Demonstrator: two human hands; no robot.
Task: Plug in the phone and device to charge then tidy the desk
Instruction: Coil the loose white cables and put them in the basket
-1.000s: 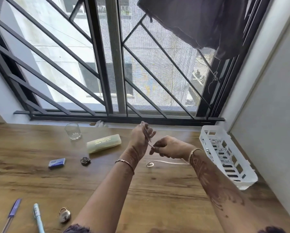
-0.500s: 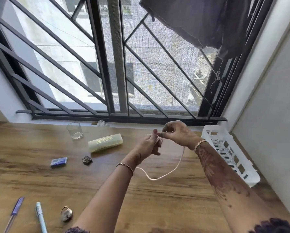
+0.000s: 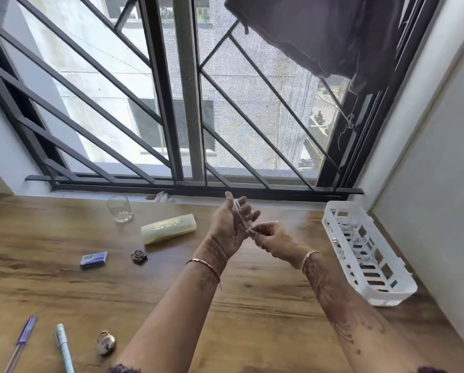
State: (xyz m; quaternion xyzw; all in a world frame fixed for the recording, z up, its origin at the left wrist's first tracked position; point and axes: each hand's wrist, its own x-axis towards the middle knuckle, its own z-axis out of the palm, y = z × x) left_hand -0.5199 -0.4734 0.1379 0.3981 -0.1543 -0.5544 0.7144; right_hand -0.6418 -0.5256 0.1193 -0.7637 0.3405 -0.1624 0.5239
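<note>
Your left hand point(image 3: 229, 224) is up in the middle of the frame, and its fingers curl around a thin pale cable point(image 3: 242, 218). Your right hand point(image 3: 275, 238) is just beside it and pinches the low end of the cable. Both hands are above the wooden desk point(image 3: 64, 292). A white basket point(image 3: 403, 288) sits at the right by the wall. A glass point(image 3: 119, 208) and a yellow case point(image 3: 168, 228) are left of your hands. Two pens, one purple point(image 3: 23, 337) and one light blue point(image 3: 64, 345), and a padlock point(image 3: 106, 343) lie at the lower left.
</note>
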